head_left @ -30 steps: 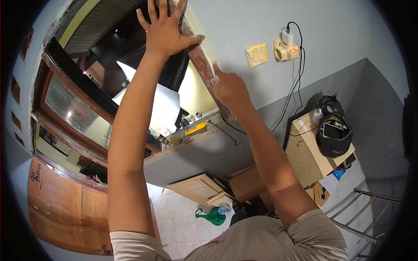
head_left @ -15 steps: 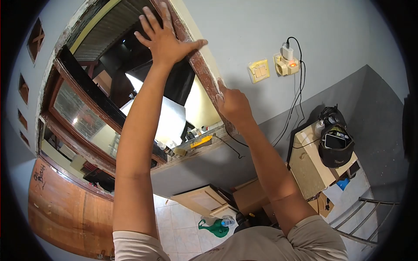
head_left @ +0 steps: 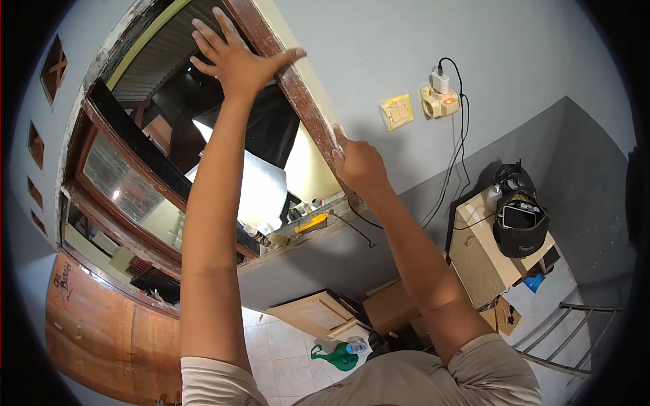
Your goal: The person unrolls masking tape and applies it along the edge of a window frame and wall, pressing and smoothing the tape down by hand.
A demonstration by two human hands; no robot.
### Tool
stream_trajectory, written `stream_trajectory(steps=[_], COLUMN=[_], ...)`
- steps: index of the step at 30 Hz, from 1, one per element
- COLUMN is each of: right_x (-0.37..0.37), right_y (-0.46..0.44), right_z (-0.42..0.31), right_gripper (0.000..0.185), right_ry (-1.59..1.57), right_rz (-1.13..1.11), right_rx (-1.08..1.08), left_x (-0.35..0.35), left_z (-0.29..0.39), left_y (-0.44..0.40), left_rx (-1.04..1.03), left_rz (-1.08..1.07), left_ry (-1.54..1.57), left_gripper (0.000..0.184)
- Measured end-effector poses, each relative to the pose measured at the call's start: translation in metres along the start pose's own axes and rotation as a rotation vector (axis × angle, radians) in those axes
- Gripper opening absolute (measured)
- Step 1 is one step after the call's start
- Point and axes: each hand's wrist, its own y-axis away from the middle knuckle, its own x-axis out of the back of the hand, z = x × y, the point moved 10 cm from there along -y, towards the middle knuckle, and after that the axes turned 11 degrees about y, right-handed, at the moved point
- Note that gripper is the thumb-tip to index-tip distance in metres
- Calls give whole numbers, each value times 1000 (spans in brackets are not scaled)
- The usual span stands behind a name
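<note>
My left hand [head_left: 238, 66] has its fingers spread over the window opening, its thumb resting across the worn brown wooden frame [head_left: 303, 101]. Lower on the same frame, my right hand [head_left: 360, 164] is closed, with its index finger and thumb at the frame's edge. Whether something small is between those fingers cannot be made out. On the sill [head_left: 325, 231] below lie a yellow cutter [head_left: 311, 223], a roll of tape [head_left: 278, 239] and small bottles.
A light switch [head_left: 397, 111] and a socket with a plugged-in charger [head_left: 440, 100] are on the wall, cables hanging down. At the right a black bag [head_left: 520, 233] sits on a cardboard box [head_left: 479, 260]. Below are a green bag [head_left: 335, 356] and a metal rack [head_left: 558, 338].
My left hand has shifted left along the frame, its fingers now further over the opening. My right hand has slid slightly down the frame since the first frame. The camera view has shifted.
</note>
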Motion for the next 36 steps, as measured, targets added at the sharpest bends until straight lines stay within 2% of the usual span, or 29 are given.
stream_trajectory(steps=[2, 12, 18, 21, 30, 36], right_x=[-4, -9, -4, -10, -2, -6], right_y=[-1, 1, -1, -1, 1, 0], right_z=[0, -2, 1, 3, 1, 2], right_gripper=[60, 59, 61, 59, 56, 54], right_ry=[39, 44, 39, 26, -17, -30], right_rz=[-101, -49, -18, -85, 7, -22], right_rx=[-17, -4, 9, -15, -6, -24], left_x=[-1, -30, -29, -34, -44, -43], left_z=[7, 23, 27, 23, 31, 28], left_y=[17, 106, 99, 99, 125, 129], left_rx=[-11, 133, 151, 137, 122, 81], left_rz=[-24, -110, -158, -146, -240, -167], left_ry=[-13, 94, 124, 133, 90, 91], left_gripper=[172, 167, 173, 174, 174, 171])
